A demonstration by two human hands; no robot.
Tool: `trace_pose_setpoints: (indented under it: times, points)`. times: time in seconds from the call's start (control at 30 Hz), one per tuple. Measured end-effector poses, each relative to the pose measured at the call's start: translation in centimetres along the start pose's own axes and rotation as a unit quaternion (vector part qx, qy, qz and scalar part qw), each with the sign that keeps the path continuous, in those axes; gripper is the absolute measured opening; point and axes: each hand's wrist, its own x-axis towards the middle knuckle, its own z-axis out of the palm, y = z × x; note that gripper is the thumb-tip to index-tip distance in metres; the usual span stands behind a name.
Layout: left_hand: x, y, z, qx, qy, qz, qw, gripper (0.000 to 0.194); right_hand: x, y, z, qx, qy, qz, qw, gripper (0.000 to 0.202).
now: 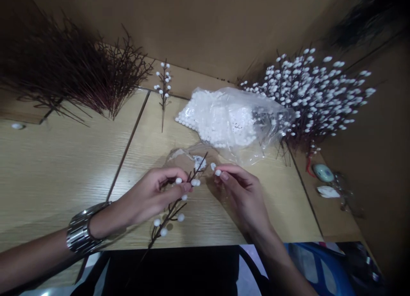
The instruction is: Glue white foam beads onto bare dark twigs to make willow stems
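My left hand (163, 193) pinches a dark brown branch (169, 217) that carries several white beads and slants from lower left to upper right. To the right of its tip, my right hand (240, 189) holds a white bead (218, 172) between thumb and forefinger, apart from the branch. Just beyond my right fingertips is a small white piece (213, 165). Behind the branch tip lies torn brown paper (179, 158) with a white patch (200, 161) in it. A clear plastic bag (224, 121) full of white beads lies farther back.
Bare brown branches (109, 74) are heaped at the back left. One beaded branch (163, 86) lies left of the bag. Many beaded branches (307, 91) stand at the right. An oval pale green object (323, 172) rests at the right edge, near a blue chair (329, 270).
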Motion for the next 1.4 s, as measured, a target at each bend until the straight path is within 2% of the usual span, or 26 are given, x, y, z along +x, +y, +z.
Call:
trace_pose_setpoints:
  times: [0.07,0.17,0.33,0.43,0.63,0.83,1.03,1.17,1.33,1.4]
  points:
    - [0.0,0.0,0.1,0.002,0.000,-0.008,1.000,0.029,-0.2,0.1,0.9,0.052,-0.007,0.014,0.999,0.009]
    - [0.1,0.1,0.2,0.002,0.007,-0.008,1.000,0.029,-0.3,0.0,1.8,0.074,-0.015,0.005,0.997,0.011]
    - [0.2,0.4,0.3,0.018,0.001,0.013,1.000,0.027,-0.1,-1.3,2.0,0.056,-0.005,-0.034,0.998,0.012]
    - [0.1,0.4,0.2,0.037,-0.010,0.028,0.999,0.026,0.4,-2.6,2.1,0.033,-0.023,-0.061,0.997,0.013]
    - [0.1,0.5,0.1,0.068,-0.011,0.013,0.998,0.026,1.3,-4.8,2.3,-0.038,-0.065,-0.021,0.997,0.008]
    - [0.0,0.8,0.4,0.074,-0.004,0.008,0.997,0.026,2.3,-3.9,1.7,-0.051,-0.068,0.008,0.996,0.012]
    - [-0.5,0.9,0.9,0.032,0.114,0.017,0.993,0.031,2.5,-3.4,2.1,-0.035,-0.062,0.030,0.997,0.012]
    - [-0.4,0.9,0.9,0.048,0.114,0.075,0.989,0.021,2.6,-3.6,3.2,-0.032,-0.067,0.026,0.997,0.013]
    - [-0.2,0.6,0.6,0.042,0.090,0.101,0.990,0.010,2.8,-3.4,3.9,-0.020,-0.096,0.024,0.995,0.008]
    - [-0.2,0.5,0.6,0.030,0.093,0.111,0.989,0.010,2.6,-3.3,3.7,-0.031,-0.094,0.001,0.995,0.007]
